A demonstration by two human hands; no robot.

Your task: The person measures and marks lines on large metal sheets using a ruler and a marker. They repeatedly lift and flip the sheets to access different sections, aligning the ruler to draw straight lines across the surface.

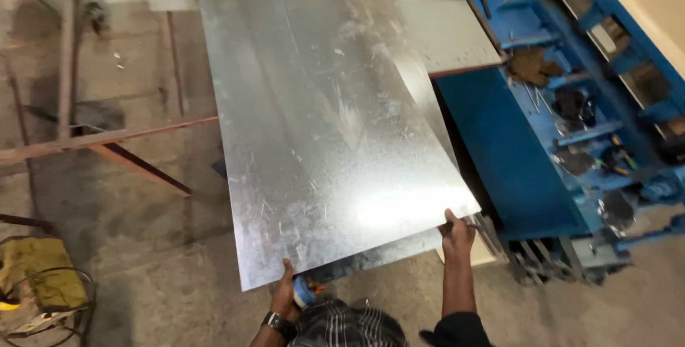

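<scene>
A large shiny galvanized metal sheet (321,119) stretches away from me over a table frame, with another sheet's edge showing just beneath its near edge. My left hand (287,293) grips the near edge from below, thumb on top; a small blue and white object (305,293) sits next to its palm. My right hand (457,231) pinches the sheet's near right corner. A watch is on my left wrist.
A blue metal machine (564,126) with slots, tools and a brown glove stands along the right. Rusty steel bars (107,140) of a frame run at the left over the concrete floor. A yellow box (36,276) with cables lies at the bottom left.
</scene>
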